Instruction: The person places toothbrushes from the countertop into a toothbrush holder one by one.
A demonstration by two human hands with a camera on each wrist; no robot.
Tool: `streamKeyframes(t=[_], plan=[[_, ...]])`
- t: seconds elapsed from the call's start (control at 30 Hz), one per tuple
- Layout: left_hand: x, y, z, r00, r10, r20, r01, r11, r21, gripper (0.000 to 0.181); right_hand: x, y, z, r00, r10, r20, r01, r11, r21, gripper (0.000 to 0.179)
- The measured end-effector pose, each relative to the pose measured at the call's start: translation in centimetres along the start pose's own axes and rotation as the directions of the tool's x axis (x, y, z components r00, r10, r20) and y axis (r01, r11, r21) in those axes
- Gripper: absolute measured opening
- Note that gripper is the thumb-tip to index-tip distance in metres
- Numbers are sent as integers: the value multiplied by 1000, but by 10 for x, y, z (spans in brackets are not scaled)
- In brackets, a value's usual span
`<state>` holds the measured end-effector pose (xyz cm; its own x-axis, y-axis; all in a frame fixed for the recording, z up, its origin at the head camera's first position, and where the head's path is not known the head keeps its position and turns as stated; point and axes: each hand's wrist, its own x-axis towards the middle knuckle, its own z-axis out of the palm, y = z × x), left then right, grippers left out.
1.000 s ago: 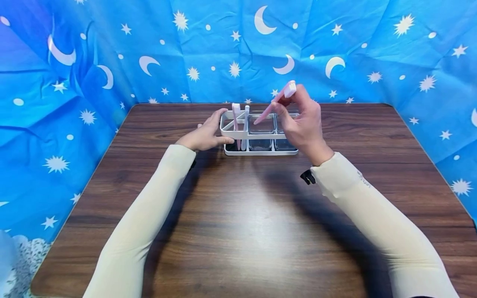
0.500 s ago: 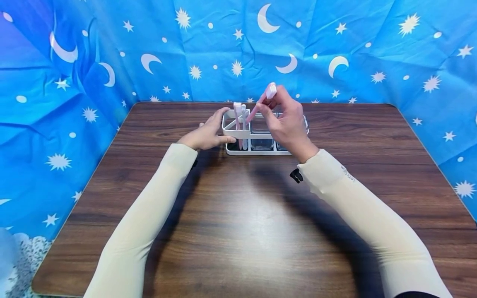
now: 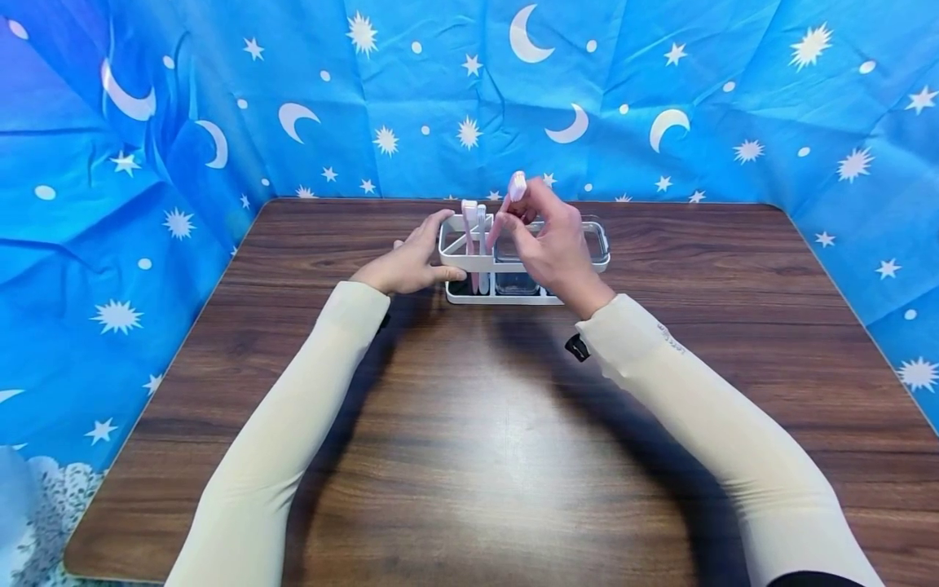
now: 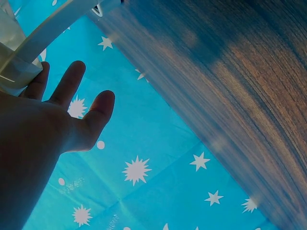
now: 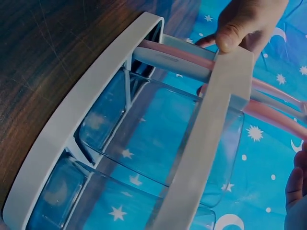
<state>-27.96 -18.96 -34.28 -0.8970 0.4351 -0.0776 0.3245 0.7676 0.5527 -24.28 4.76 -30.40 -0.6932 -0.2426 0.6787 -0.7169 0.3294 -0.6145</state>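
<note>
A white toothbrush holder point(image 3: 469, 263) stands at the back of the table. My left hand point(image 3: 407, 265) grips its left end, thumb in front and fingers behind; the right wrist view shows that thumb on the upper rail point(image 5: 218, 81). In its left section stand a pink toothbrush point(image 3: 469, 210) and a pale grey toothbrush point(image 3: 482, 217), bristles up. My right hand point(image 3: 550, 244) pinches another pink toothbrush point(image 3: 517, 187), bristles up and tilted. Its lower end is at the holder's top opening beside the other two, as the right wrist view shows its handle point(image 5: 276, 120) crossing the rail.
Two clear cups point(image 3: 517, 284) sit in the middle and right sections of the holder, the right one partly behind my right hand. The dark wooden table point(image 3: 469, 424) extends toward me. A blue cloth point(image 3: 440, 98) with moons and stars hangs behind the back edge.
My right hand has moved left and slightly down, bringing the pink toothbrush from above the middle cup to beside the two standing toothbrushes. It is now more upright. The left hand stays on the holder.
</note>
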Motion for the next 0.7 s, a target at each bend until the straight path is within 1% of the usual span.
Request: streamKeyframes(t=[0.13, 0.23, 0.37, 0.53, 0.7], plan=[[0, 1, 0, 1000, 0, -2, 0, 1000, -2, 101, 0, 3, 4, 999, 25, 29, -25, 1000, -16, 10], [0, 1, 1, 1000, -2, -2, 2, 1000, -4, 101, -1, 6, 7, 995, 77, 66, -75, 996, -38, 8], [0, 2, 1, 1000, -8, -1, 8, 1000, -2, 101, -2, 10, 12, 984, 141, 110, -134, 988, -70, 9], [0, 2, 1, 1000, -12, -9, 12, 1000, -1, 101, -2, 15, 17, 973, 171, 156, -151, 980, -133, 9], [0, 1, 0, 1000, -13, -10, 13, 1000, 3, 101, -1, 18, 21, 960, 213, 184, -178, 965, -191, 9]])
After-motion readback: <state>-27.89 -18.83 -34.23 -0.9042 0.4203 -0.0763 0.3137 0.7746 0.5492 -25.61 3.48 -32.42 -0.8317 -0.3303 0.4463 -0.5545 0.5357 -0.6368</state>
